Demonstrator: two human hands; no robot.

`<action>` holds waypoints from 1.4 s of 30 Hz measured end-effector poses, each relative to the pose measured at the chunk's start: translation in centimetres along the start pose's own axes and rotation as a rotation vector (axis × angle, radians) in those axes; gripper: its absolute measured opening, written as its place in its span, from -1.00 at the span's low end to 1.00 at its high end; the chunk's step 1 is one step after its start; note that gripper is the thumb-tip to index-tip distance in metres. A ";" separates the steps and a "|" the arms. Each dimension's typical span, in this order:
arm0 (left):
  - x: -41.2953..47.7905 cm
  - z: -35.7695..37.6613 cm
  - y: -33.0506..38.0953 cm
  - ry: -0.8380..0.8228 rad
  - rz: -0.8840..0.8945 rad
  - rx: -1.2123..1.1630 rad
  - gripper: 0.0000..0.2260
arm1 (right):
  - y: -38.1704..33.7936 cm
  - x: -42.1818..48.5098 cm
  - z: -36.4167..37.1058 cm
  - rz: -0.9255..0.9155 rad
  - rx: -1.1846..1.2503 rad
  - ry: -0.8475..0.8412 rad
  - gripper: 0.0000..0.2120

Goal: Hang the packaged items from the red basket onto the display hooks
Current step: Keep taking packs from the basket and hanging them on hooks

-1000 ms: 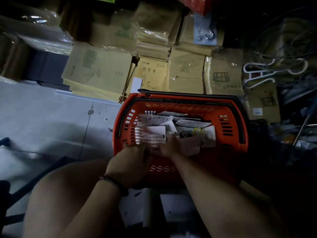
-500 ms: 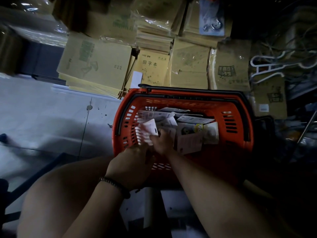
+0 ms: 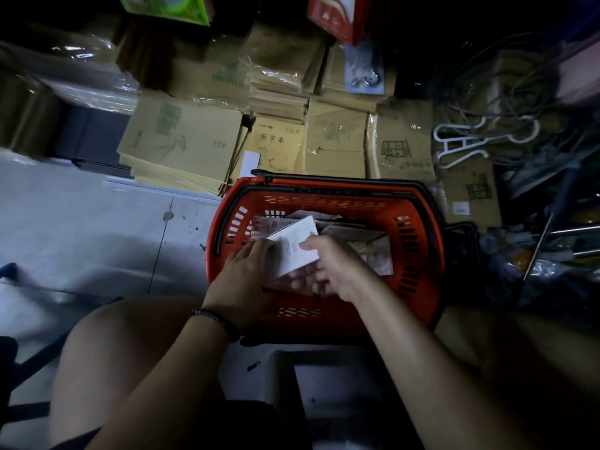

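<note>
Head view: red basket (image 3: pixel 324 203) sits on the floor, centre, its long axis running left to right. Right hand (image 3: pixel 328 267) grips a white packaged item (image 3: pixel 293 246) above the basket's near-left part; the card's long axis runs from near right to far left, printed face up and tilted. Left hand (image 3: pixel 242 279) lies at its left edge, fingers touching it; grip there cannot be told. More packages (image 3: pixel 367 241) lie inside. Tan exercise books (image 3: pixel 181 147) are stacked just beyond the basket.
</note>
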State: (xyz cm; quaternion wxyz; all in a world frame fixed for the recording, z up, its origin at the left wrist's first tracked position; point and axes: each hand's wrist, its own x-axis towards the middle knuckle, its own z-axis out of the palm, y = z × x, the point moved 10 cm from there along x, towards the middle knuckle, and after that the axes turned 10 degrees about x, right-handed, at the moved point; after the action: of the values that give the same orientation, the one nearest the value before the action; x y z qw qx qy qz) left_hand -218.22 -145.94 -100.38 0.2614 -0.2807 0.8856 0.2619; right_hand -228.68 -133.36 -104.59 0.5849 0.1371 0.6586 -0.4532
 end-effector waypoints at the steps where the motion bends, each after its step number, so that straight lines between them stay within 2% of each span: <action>1: -0.4 -0.6 0.5 0.014 -0.012 -0.039 -0.40 | 0.2 -0.3 0.0 0.033 -0.041 -0.036 -0.79; 3: -0.4 -0.8 0.4 0.041 -0.017 -0.064 -0.50 | 0.2 -1.1 0.0 0.055 -0.079 -0.084 -0.73; 5: -0.2 -0.8 0.5 0.076 0.024 -0.011 -0.62 | 0.2 -1.3 -0.3 0.068 -0.050 -0.129 -0.53; 7: 0.4 -0.2 0.1 0.102 0.063 0.056 -0.65 | 0.2 -0.5 -1.2 0.076 0.007 -0.128 -0.37; 9: 0.8 0.3 -0.4 0.099 0.046 0.022 -0.59 | 0.6 1.8 -4.2 -0.007 0.008 0.027 -0.44; 11: 0.8 -0.2 -0.5 0.097 0.006 -0.031 -0.63 | 0.8 4.3 -8.1 -0.164 -0.203 0.302 -0.68; 12: 0.8 -0.1 -0.7 0.090 -0.011 -0.049 -0.66 | 1.4 5.6 -9.2 -0.202 -0.360 0.368 -0.75; 14: 0.9 0.5 -1.0 0.053 -0.053 -0.102 -0.71 | 4.4 9.1 -10.1 -0.145 -0.564 0.349 -0.77; 17: 1.1 1.4 -1.7 0.015 -0.079 -0.127 -0.76 | 9.1 13.6 -10.9 -0.060 -0.714 0.254 -0.59; 19: 1.3 1.7 -1.7 0.002 -0.070 -0.123 -0.76 | 9.5 13.8 -10.6 -0.061 -0.741 0.232 -0.46; 21: 1.5 2.1 -1.7 -0.020 -0.076 -0.114 -0.75 | 9.6 14.4 -9.8 -0.083 -0.869 0.171 -0.36; 22: 1.6 2.2 -1.8 -0.028 -0.083 -0.107 -0.76 | 9.5 14.7 -9.2 -0.097 -0.952 0.118 -0.33; 24: 1.8 2.4 -1.8 -0.041 -0.080 -0.082 -0.77 | 9.3 14.6 -8.9 -0.090 -0.972 0.120 -0.46; 25: 1.9 2.5 -1.6 -0.044 -0.063 -0.058 -0.77 | 8.7 14.4 -8.9 -0.119 -0.971 0.168 -0.50; 26: 1.9 2.4 -1.4 -0.043 -0.052 -0.045 -0.78 | 8.5 14.7 -9.4 -0.117 -0.966 0.245 -0.45; 28: 2.0 2.3 -1.5 -0.037 -0.058 -0.065 -0.81 | 8.8 14.9 -10.4 -0.112 -0.912 0.364 -0.20; 29: 1.9 2.3 -1.5 -0.039 -0.063 -0.077 -0.81 | 9.4 15.6 -11.0 -0.108 -0.862 0.395 -0.15; 31: 1.9 2.1 -1.4 -0.011 -0.065 -0.105 -0.79 | 10.6 16.1 -12.0 -0.098 -0.782 0.436 -0.27; 33: 1.8 1.7 -1.1 0.002 -0.074 -0.112 -0.78 | 9.4 13.1 -11.6 -0.110 -0.698 0.458 -0.55; 35: 2.1 1.7 -1.3 0.017 -0.087 -0.138 -0.79 | 9.0 11.0 -11.5 -0.128 -0.564 0.482 -0.73; 37: 1.9 1.4 -1.6 0.034 -0.100 -0.120 -0.76 | 8.8 9.4 -12.0 -0.158 -0.438 0.536 -0.77; 39: 1.6 1.2 -0.9 0.057 -0.048 -0.079 -0.63 | 8.5 7.4 -11.9 -0.199 -0.318 0.526 -0.86; 42: 0.6 0.1 -0.8 0.131 -0.111 -0.195 -0.56 | 7.4 3.4 -11.1 -0.310 -0.165 0.482 -0.79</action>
State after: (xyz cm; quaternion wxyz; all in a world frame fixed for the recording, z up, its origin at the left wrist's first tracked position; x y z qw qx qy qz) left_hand -218.12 -146.64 -101.09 0.1887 -0.3699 0.8542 0.3129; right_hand -231.52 -122.05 -111.93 0.3447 0.0906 0.8262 -0.4362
